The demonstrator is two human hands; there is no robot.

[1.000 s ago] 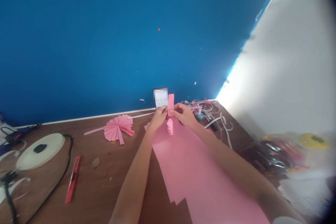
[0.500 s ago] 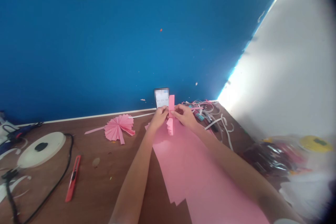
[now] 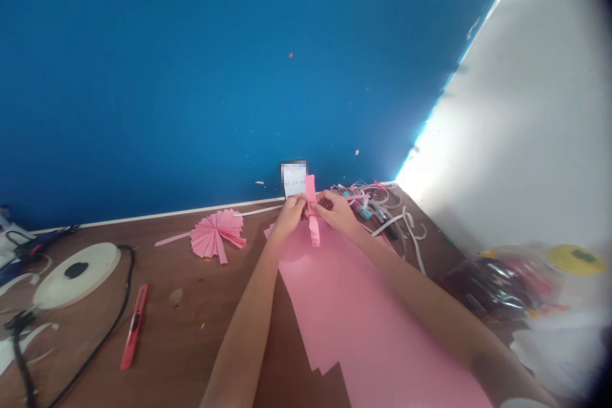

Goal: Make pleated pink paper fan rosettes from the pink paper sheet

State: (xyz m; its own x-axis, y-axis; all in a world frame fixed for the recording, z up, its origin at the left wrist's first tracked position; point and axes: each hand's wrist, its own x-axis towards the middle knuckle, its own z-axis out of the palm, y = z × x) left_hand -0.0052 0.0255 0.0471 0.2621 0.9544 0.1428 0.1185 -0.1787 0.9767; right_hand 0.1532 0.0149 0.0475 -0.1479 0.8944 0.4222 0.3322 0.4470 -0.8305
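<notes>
Both of my hands pinch a narrow, accordion-folded strip of pink paper (image 3: 312,210) held upright above a large pink paper sheet (image 3: 354,319). My left hand (image 3: 290,212) grips the strip's left side at its middle. On the other side, my right hand (image 3: 336,209) has thumb and fingers closed on the strip. The strip leans slightly left at the top, and its pleats are pressed together below the fingers. A finished pink paper fan (image 3: 216,234) lies on the brown table (image 3: 182,338) to the left.
A red utility knife (image 3: 134,323) lies at left beside a black cable (image 3: 100,338) and a white round tape roll (image 3: 76,272). A phone (image 3: 293,177) leans on the blue wall. Paper scraps and strips (image 3: 382,204) pile up at right; a plastic bag of supplies (image 3: 502,280) sits further right.
The folded strip has tilted a little to the left, and its lower pleats, fanned out before, are now squeezed together. My hands stay in the same spot.
</notes>
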